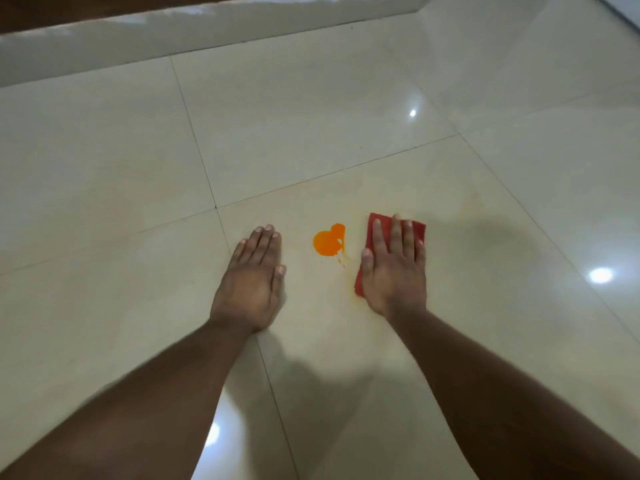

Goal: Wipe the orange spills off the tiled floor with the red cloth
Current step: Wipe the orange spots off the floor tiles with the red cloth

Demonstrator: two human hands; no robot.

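The right hand point(393, 268) is pressing the red cloth point(373, 225) flat, fingers straight; the orange spill point(327, 242) is lying just left of it.

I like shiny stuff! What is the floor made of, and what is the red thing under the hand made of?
The floor looks like glazed ceramic or polished stone tile: cream, glossy, mirroring lamps, with thin grout lines. The red cloth looks like soft matte fabric, folded flat under the right hand; its weave is too blurred to tell.

Bright orange liquid spill point(328, 242) on pale glossy tiled floor point(311, 133), between left hand point(251, 284) and folded red cloth point(374, 237) under right hand point(393, 271).
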